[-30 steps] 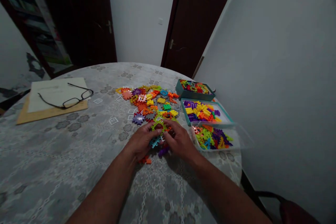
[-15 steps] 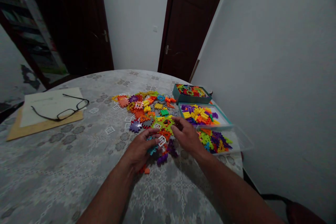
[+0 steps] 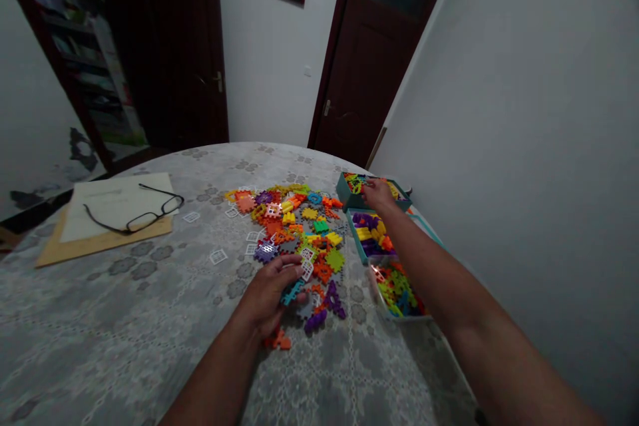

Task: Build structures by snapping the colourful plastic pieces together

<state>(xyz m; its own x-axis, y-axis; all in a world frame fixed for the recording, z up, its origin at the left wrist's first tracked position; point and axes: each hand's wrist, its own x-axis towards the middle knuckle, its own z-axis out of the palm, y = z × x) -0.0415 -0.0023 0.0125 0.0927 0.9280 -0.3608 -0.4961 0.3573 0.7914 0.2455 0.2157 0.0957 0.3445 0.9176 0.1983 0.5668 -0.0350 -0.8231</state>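
Note:
My left hand is closed around a blue notched building piece, low over the near side of a colourful pile. White lattice window pieces show right at its fingertips; whether they are held too I cannot tell. My right hand reaches out to the far teal box, which is filled with mixed pieces. Its fingers are drawn together at the box's contents, and what is between them is too small to make out. Near the left hand lie a purple triangular piece, a purple piece and orange pieces.
A second tray with yellow, purple and orange pieces and a clear tub of flat pieces stand under my right forearm. Eyeglasses rest on paper at the left. Loose white window pieces lie left of the pile.
My right hand has moved from the pile, away and to the right, to the far teal box. The left hand keeps its hold on the blue piece. The view has tilted up.

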